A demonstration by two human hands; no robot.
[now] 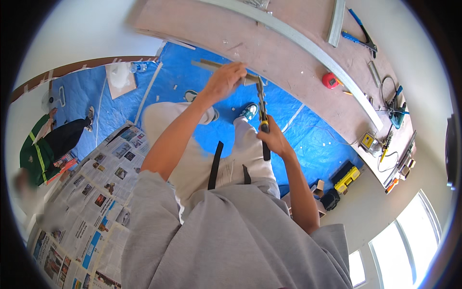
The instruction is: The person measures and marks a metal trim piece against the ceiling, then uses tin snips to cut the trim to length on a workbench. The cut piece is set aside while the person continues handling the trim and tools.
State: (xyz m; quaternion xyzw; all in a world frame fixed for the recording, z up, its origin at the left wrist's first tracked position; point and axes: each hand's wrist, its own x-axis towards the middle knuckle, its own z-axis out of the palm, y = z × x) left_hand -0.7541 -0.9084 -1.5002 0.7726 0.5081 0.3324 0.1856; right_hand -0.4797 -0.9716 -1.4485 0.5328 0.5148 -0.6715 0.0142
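Observation:
My left hand is closed around a short metal channel, held out over the blue floor sheet near the bench edge. My right hand grips a pair of tin snips with black and yellow handles, pointing away from me. Their jaws meet the channel's right end; whether they bite into it is too small to tell. My left fingers partly hide the channel's middle.
The bench ahead carries a long metal channel, a red tape measure, a blue-handled tool and several tools at right. Newspapers cover a surface at left. Another person is at far left. A yellow-black case stands right.

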